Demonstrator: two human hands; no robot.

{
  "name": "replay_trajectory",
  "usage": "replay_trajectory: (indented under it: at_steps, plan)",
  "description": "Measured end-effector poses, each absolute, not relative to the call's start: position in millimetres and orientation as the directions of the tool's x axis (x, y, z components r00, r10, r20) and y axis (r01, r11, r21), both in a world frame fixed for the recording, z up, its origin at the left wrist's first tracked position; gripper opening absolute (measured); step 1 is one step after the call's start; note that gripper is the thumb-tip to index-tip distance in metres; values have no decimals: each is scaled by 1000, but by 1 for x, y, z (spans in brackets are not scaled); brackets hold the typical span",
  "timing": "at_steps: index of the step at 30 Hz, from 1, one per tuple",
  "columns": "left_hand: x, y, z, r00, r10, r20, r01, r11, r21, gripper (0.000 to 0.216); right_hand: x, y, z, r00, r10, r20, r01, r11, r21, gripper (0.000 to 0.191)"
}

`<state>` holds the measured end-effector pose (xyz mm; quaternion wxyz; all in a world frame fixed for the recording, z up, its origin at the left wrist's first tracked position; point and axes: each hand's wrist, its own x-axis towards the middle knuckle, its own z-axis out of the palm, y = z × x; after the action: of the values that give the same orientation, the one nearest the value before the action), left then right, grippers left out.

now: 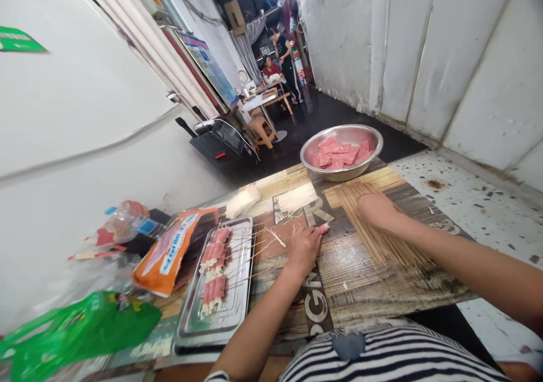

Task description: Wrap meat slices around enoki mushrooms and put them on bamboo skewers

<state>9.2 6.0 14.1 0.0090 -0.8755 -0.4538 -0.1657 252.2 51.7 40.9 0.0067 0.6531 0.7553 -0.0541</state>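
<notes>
My left hand [303, 250] is closed around a pink meat roll [324, 229], with pale strands showing at its end, held down on the table. Over a spread pile of thin wooden skewers [369, 240] rests my right hand [376, 209]; its fingers are hidden, so I cannot tell whether it grips any. To the left a metal tray [241, 308] holds several skewered meat rolls [215, 290] with enoki mushrooms in them. Bunches of enoki mushrooms [296, 197] lie beyond my left hand. A steel bowl [341, 174] of flat pink meat slices [339, 153] stands at the far edge.
An orange package [169, 252] and a green plastic bag [80, 331] lie left of the tray, beside other clear bags. Another pale mushroom bunch [243, 201] sits near the far edge of the wood-patterned table [356, 297]. Two people [285, 59] are far off near a small table.
</notes>
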Motion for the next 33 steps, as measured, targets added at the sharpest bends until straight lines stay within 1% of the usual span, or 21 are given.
replay_trajectory:
  at_steps: [7,10,14,17,19,24,30,33]
  plan:
    - [8,15,15,552,791,264,766,-606,214,26,259,65,45,-63,986,-153,993,47,-105,36]
    - [9,17,16,554,790,264,763,-608,218,24,265,64,52,-68,989,-133,989,49,-137,38]
    - [11,16,19,550,789,273,770,-606,200,27,264,34,59,-130,991,15,965,130,-229,33]
    - [13,14,21,544,791,281,778,-601,183,30,253,-13,51,-244,964,106,914,266,-308,31]
    - [14,14,22,537,795,281,783,-594,183,31,245,-47,40,-326,934,144,873,356,-334,31]
    - [15,14,20,520,804,288,784,-583,213,33,232,-94,15,-370,901,225,862,423,-279,30]
    - [14,16,21,535,799,275,773,-594,222,31,229,-94,3,-365,888,278,858,437,-269,28]
    - [14,17,23,536,797,279,768,-597,231,31,227,-94,1,-358,893,274,859,430,-278,28]
